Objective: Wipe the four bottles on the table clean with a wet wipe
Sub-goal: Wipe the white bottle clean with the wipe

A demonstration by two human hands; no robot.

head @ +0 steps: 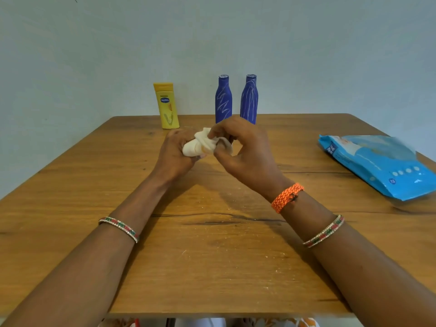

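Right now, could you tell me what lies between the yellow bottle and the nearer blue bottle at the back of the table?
Nothing: the head view shows only bare table between the yellow bottle and the left blue bottle.

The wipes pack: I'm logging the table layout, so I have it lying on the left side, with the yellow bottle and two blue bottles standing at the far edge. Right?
Not quite. The head view shows the blue wipes pack lying on the right side of the table, not the left. The yellow bottle and two blue bottles do stand at the far edge.

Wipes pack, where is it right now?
In the head view the blue wipes pack lies flat at the table's right edge, right of the right hand.
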